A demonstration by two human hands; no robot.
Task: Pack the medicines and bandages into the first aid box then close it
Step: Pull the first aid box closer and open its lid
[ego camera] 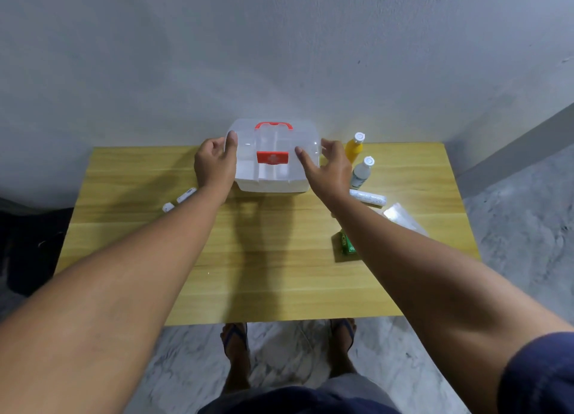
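Note:
The first aid box [273, 177], white with a clear lid, a red handle and a red latch, stands closed at the far middle of the table. My left hand [214, 163] grips its left side, thumb on the lid. My right hand [327, 168] rests against its right side, fingers spread on the lid. To the right stand a yellow bottle [354, 149] and a clear bottle [362, 173]. A rolled white bandage [368, 197] lies beside them. A green box [346, 242] and a clear packet [400, 216] lie partly under my right forearm. Two small white tubes [180, 199] lie left.
The wooden table [248, 274] stands against a grey wall. A dark object [31, 246] sits on the floor at the left. My feet in sandals [236, 345] stand on marbled floor under the near edge.

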